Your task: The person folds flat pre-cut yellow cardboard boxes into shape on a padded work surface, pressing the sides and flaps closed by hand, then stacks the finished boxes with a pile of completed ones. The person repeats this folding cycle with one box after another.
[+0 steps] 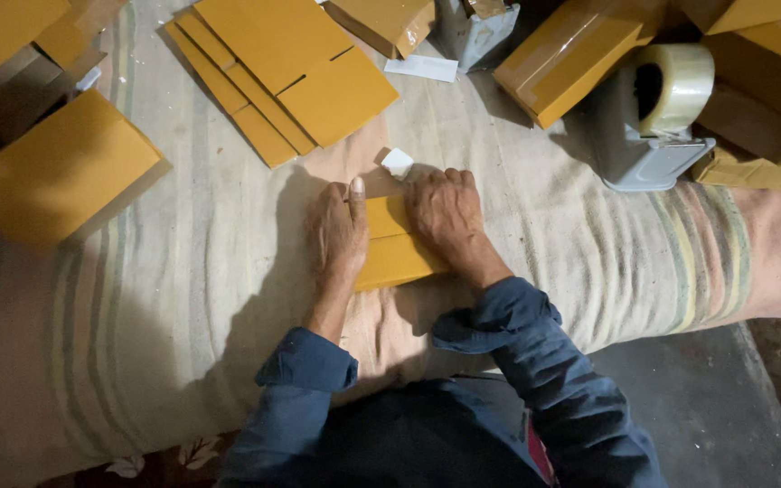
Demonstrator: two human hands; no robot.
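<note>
Two hands press flat: your left hand (pixel 338 230) and right hand (pixel 443 212), fingers together, hold down a small yellow cardboard box (pixel 392 246); likely light, stiff, best gripped by edges.

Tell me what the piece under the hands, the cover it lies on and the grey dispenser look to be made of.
Yellow-brown piece under the left hand and right hand: likely thin cardboard, matte, with a straight fold line. Cover: woven cloth, faded stripes, soft wrinkles. Grey dispenser: probably moulded plastic, smooth with a dull sheen; its roll looks like glossy clear tape.
</note>
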